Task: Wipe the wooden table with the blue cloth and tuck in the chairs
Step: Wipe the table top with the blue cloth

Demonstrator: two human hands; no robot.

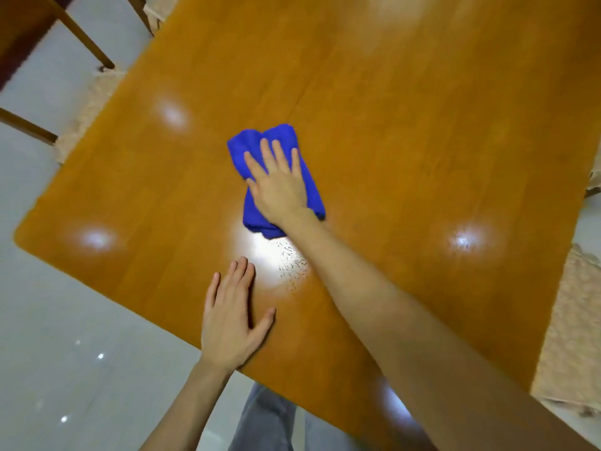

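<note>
Both hands flat: right hand (279, 187) fingers (268, 154) spread atop blue cloth (247, 148); left hand (231, 323) fingers together on wooden table (422, 141).

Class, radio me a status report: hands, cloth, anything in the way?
Right hand flat, pressing blue cloth mid-table. Left hand flat on wooden table, near edge. Nothing visible ahead of cloth.

right hand (279, 187) flat, fingers spread | left hand (232, 315) flat (fingers together)

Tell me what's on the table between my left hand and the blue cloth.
Nothing solid: in the head view, only bare wooden table lies between the left hand and the blue cloth, showing a bright glare patch with dark specks.
</note>
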